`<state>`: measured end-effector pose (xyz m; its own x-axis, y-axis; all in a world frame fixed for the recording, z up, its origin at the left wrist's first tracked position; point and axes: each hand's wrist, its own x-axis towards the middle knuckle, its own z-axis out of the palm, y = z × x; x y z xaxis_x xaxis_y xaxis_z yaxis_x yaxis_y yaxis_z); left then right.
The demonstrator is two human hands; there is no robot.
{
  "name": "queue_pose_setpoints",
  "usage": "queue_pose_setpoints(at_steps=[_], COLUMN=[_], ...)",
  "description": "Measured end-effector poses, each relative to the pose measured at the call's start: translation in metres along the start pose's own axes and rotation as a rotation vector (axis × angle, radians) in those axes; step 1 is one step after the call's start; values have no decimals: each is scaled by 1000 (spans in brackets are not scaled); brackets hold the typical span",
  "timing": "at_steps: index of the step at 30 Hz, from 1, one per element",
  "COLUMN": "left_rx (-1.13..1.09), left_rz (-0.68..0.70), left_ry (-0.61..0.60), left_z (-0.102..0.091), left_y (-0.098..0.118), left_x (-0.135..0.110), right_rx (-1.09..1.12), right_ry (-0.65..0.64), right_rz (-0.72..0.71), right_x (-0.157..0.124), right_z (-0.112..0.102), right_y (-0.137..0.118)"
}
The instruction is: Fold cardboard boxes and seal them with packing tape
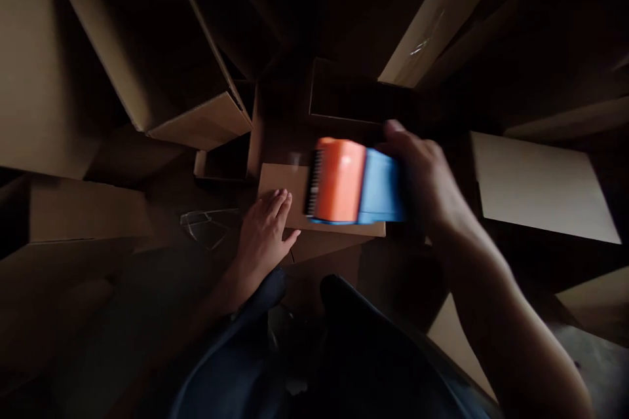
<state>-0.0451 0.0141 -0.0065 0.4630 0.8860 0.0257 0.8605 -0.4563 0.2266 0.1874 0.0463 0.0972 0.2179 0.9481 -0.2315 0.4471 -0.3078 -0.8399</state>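
A small brown cardboard box (275, 178) lies closed in front of my knees. My left hand (268, 226) rests on its left end, fingers stretched out over the top and thumb apart. In my right hand (417, 163) is an orange and blue packing tape dispenser (341, 180), blurred by motion. Its dark toothed edge points left, over the right part of the box. The dispenser covers that part, and I cannot tell whether it touches the cardboard. Most of my right fingers are hidden in shadow behind the handle.
Large open cartons (196, 121) stand at the upper left, with another carton (88, 209) below them. A pale carton panel (545, 186) is on the right, and a taped carton edge (432, 26) slants in from above. Clear strapping or film (209, 222) lies left of my left hand.
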Motion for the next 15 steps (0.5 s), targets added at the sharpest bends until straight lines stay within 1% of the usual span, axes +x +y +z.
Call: queue_pose_setpoints(at_steps=[1, 2, 3, 5, 7, 9, 12, 15], left_rx=[-2, -6, -10, -13, -11, -5, -15, -82], left_rz=[-6, -7, -6, 3, 10, 11, 28, 82], left_ry=[7, 9, 9, 0, -13, -22, -19, -59], left_z=[1, 2, 3, 5, 6, 8, 13, 17], left_y=[-2, -4, -6, -8, -8, -7, -8, -18], left_x=[-1, -2, -3, -4, -5, -6, -9, -13], right_rx=[24, 28, 23, -12, -51, -71, -79, -98], right_ry=[-45, -59, -85, -103, -93, -58, -18, -13], right_rz=[10, -5, -4, -14, -26, -41, -39, -14], right_x=[7, 13, 18, 25, 28, 30, 29, 26], right_z=[12, 23, 33, 48, 59, 65, 67, 67], right_y=[-9, -14, -16, -11, -1, 7, 10, 8])
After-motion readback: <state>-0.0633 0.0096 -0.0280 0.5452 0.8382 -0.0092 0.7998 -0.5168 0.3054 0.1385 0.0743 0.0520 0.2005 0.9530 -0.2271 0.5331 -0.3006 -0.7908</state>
